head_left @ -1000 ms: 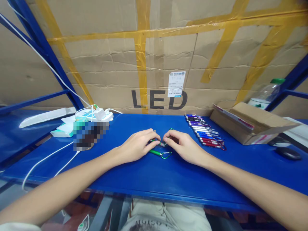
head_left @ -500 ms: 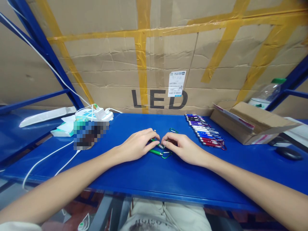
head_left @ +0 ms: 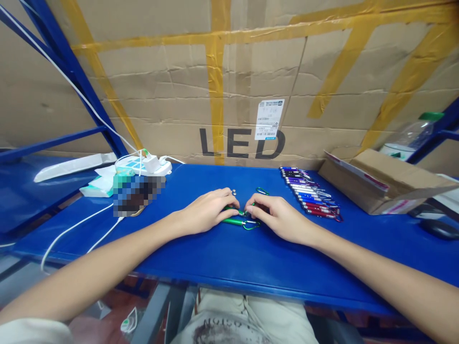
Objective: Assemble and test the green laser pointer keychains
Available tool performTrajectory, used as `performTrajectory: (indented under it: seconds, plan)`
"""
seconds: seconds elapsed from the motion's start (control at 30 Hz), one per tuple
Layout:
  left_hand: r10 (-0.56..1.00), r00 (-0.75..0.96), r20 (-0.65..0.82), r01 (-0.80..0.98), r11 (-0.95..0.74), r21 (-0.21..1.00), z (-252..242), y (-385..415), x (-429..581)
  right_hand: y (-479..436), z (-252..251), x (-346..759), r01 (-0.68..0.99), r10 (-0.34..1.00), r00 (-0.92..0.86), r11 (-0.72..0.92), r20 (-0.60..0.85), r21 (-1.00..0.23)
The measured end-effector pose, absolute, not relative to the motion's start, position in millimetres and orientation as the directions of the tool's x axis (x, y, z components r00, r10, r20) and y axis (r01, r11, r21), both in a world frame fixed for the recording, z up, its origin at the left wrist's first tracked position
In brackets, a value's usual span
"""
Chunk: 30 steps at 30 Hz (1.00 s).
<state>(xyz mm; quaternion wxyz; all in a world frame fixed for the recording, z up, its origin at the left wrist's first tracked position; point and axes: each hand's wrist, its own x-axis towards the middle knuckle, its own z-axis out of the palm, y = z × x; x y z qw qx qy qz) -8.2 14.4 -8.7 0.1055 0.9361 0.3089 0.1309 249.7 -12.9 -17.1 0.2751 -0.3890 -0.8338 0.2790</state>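
Both my hands rest on the blue table (head_left: 229,258) near its middle. My left hand (head_left: 206,212) and my right hand (head_left: 276,215) pinch the two ends of a small green keychain flashlight (head_left: 241,211) held between their fingertips. A second green flashlight with a carabiner clip (head_left: 238,222) lies on the table just below them. A loose green carabiner (head_left: 262,191) and a small metal part (head_left: 234,192) lie just behind the hands.
A row of several purple, blue and red keychain flashlights (head_left: 310,193) lies to the right. An open cardboard box (head_left: 383,184) and a plastic bottle (head_left: 412,136) stand farther right. A power strip (head_left: 143,167), white cables and a pixelated object (head_left: 138,193) sit left. A taped cardboard wall stands behind.
The hands stay together on the same small flashlight, with only slight finger shifts. The camera has tilted a little, moving the scene slightly in the picture.
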Motion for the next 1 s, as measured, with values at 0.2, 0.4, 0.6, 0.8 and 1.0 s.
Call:
performTrajectory:
  seconds: [0.2, 0.4, 0.6, 0.8, 1.0]
  plan:
    - [0.603, 0.771, 0.207, 0.542, -0.791, 0.285, -9.1, 16.2, -9.5, -14.3, -16.3, 247.8, 0.472, 0.823, -0.503, 0.518, 0.264, -0.713]
    - [0.631, 0.706, 0.322, 0.56, -0.776, 0.291, -7.1, 13.8, -6.9, -14.5, -13.5, 248.9, 0.455, 0.862, -0.399, 0.482, 0.313, -0.749]
    - [0.644, 0.647, 0.408, 0.553, -0.765, 0.331, -7.6, 12.9, -5.8, -14.1, -14.8, 247.9, 0.447, 0.872, -0.364, 0.473, 0.328, -0.76]
    - [0.613, 0.648, 0.452, 0.514, -0.79, 0.333, -8.3, 13.1, -5.7, -14.8, -16.0, 246.6, 0.401, 0.85, -0.395, 0.501, 0.348, -0.767]
    - [0.586, 0.666, 0.462, 0.493, -0.81, 0.317, -7.7, 12.6, -6.0, -16.1, -14.5, 246.5, 0.41, 0.783, -0.487, 0.596, 0.387, -0.69]
